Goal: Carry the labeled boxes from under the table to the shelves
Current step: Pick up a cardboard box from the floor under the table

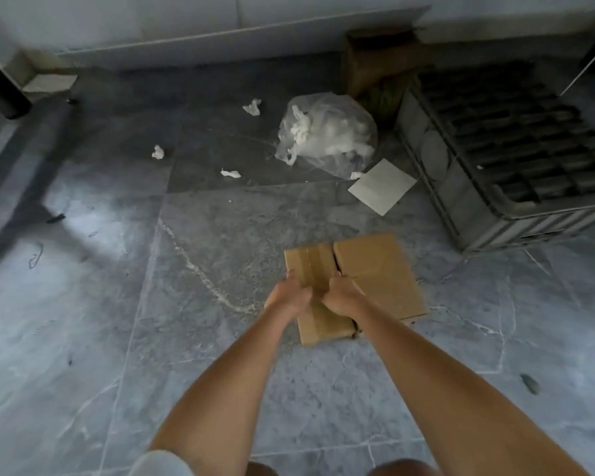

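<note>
hands point(315, 297) covering box point(323, 324), labels unseen

Two cardboard boxes point(380, 269), one crate point(495, 187), one plastic bag point(327, 132), one paper sheet point(382, 185), two hands point(287, 298).

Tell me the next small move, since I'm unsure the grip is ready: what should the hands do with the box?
Probably lift the left box straight up off the floor. The left hand and right hand already close on its sides, and it lies close against the second box, so a straight lift should avoid dragging that one.
</note>
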`<state>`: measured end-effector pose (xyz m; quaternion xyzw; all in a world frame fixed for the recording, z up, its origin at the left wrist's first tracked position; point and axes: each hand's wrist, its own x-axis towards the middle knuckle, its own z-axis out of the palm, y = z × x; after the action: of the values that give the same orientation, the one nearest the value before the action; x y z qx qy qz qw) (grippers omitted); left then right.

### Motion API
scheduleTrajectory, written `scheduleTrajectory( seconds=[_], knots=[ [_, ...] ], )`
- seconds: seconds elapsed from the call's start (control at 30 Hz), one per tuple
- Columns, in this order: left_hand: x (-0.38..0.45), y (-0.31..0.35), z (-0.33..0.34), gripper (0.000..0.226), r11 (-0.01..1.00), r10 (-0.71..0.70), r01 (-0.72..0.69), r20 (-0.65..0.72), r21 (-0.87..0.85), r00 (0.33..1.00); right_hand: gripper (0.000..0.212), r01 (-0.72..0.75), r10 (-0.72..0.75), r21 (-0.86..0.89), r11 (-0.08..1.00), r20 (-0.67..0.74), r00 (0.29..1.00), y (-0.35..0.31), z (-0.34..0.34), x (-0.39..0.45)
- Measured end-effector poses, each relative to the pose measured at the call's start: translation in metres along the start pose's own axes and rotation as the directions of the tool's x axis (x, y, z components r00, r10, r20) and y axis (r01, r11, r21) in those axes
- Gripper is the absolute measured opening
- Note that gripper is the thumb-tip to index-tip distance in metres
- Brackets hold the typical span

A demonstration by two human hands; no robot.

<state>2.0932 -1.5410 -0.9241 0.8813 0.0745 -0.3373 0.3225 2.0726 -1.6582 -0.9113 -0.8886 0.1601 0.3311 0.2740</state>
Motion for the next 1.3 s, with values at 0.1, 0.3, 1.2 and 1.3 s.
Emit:
scheduleTrajectory(
  seconds=[0.1, 0.3, 1.2, 1.3],
  knots=[
    [0.023, -0.005, 0.011, 0.067, 1.000, -0.030, 0.030, 0.006, 0.002, 1.000, 0.067, -0.022, 0.022, -0.033, 0.999, 0.016, 1.000, 0.003, 0.008, 0.020],
    [0.030, 0.000, 0.023, 0.060, 0.986, -0.145, 0.143, -0.016, -0.079, 0.989, 0.076, -0.067, 0.065, -0.053, 0.996, -0.023, 0.998, 0.000, 0.010, 0.031],
    [-0.128, 0.092, -0.087, 0.064, 1.000, -0.013, 0.014, -0.145, 0.006, 0.989, 0.046, -0.154, 0.187, 0.139, 0.978, -0.274, 0.943, -0.062, -0.085, -0.131],
    [-0.180, 0.126, -0.112, 0.062, 0.999, 0.008, -0.001, -0.150, 0.050, 0.989, 0.039, -0.150, 0.203, 0.192, 0.970, -0.292, 0.935, -0.070, -0.123, -0.189]
  ],
)
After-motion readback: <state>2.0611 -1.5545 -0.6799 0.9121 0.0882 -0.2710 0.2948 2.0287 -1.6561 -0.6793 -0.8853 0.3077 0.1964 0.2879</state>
